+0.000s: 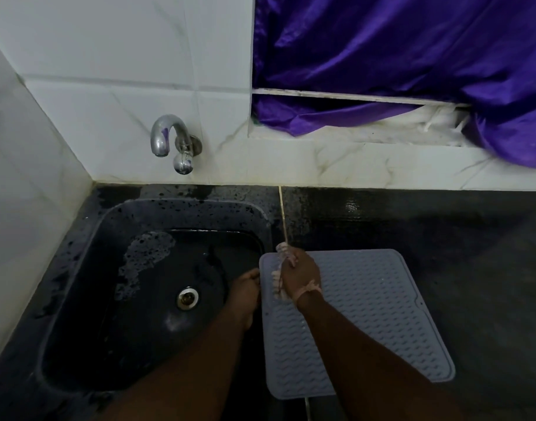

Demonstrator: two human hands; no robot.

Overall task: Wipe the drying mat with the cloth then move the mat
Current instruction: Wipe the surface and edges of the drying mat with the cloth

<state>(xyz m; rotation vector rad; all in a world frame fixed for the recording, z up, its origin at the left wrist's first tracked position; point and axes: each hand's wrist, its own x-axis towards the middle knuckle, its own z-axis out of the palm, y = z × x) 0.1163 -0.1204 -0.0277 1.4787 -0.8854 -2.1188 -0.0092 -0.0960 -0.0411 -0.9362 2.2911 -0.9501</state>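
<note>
- Task status: wiping appears to be under way. The right hand (298, 276) presses a bunched pinkish cloth (279, 270) on the drying mat (367, 317). Small droplets remain visible on the mat surface, so the wipe is judged incomplete.
- Remaining work, as judged: cover the rest of the mat toward 3 and 5 o'clock, then carry out the move. The mat has not been lifted; it lies flat.
- Mat location: the grey, wave-ribbed silicone mat lies on the dark tabletop (473, 238), just beside the sink (87, 268), at 3 o'clock from the basin. Its left edge runs along the sink rim.
- Right hand state: fingers curled round the cloth, gripping it. The hand sits over the mat's 10 o'clock corner; cloth folds protrude at the hand's 12 and 9 o'clock sides.
- Left hand (245, 287) state: positioned at the mat's left edge, at 9 o'clock from the right hand, over the sink rim. Fingers are bent toward the edge; whether they pinch the mat cannot be determined.
- Surroundings: a chrome tap (169, 141) projects from the tiled wall at 12 o'clock above the sink; foam patches lie in the basin.
</note>
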